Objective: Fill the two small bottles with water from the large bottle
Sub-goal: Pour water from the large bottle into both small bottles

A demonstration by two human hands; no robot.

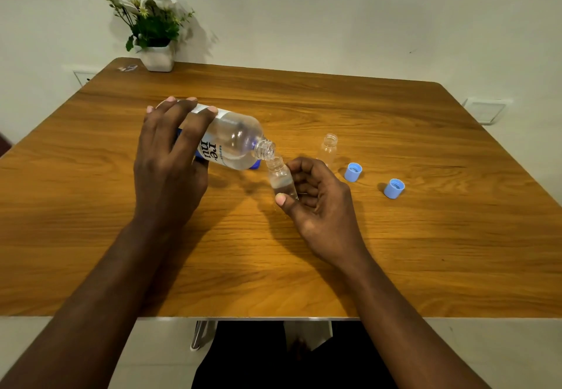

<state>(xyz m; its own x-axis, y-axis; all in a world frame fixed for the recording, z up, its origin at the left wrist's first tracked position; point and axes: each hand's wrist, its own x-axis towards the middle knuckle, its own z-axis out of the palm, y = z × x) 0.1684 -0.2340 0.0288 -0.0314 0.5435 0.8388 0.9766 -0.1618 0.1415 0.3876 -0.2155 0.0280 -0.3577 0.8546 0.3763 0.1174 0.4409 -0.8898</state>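
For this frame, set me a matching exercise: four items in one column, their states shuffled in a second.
1. large clear labelled plastic bottle
2. small clear bottle in the right hand
3. second small clear bottle
4. two light blue plastic caps

A. standing alone, uncapped
B. lying loose on the wooden table
C. tipped by the left hand, mouth down
D. held under the mouth, partly filled

Pairs: 1-C, 2-D, 3-A, 4-B

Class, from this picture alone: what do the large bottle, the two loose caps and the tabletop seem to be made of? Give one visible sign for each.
Large bottle: likely clear glossy plastic; you see through it, with bright highlights.
Caps: probably matte light-blue plastic; even colour, inner ridges visible.
Tabletop: wood or wood-look laminate with a soft sheen; grain lines show, but which one cannot be told.
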